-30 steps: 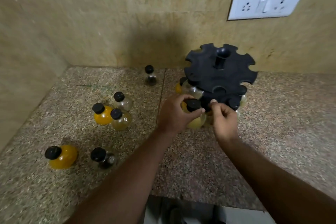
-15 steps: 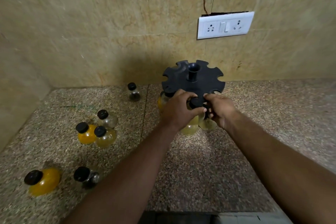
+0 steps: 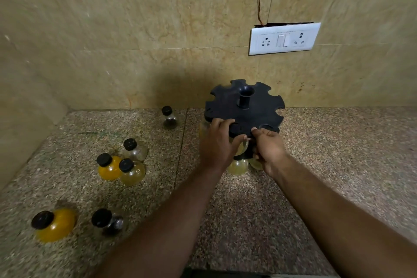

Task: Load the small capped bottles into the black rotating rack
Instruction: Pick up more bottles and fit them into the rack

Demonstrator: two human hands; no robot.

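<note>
The black rotating rack (image 3: 244, 108) stands on the granite counter against the back wall. My left hand (image 3: 217, 144) curls round a pale yellow capped bottle (image 3: 237, 166) at the rack's near edge, fingers over the black cap, thumb under the disc. My right hand (image 3: 268, 149) pinches the rack's front rim, thumb on top. Other bottles hanging in the rack are mostly hidden by my hands. Loose bottles stand to the left: a clear one (image 3: 168, 117) at the back, a cluster of three (image 3: 130, 170) and two nearer ones, orange (image 3: 53, 224) and dark (image 3: 107, 223).
The speckled granite counter (image 3: 248, 221) meets tiled walls at the back and left. A white switch and socket plate (image 3: 284, 38) is on the back wall above the rack. The counter's front edge shows at the bottom.
My left hand has carried the pale yellow bottle in against the rack's near edge. My right hand has stayed on the rim. The camera has tilted up, showing more wall.
</note>
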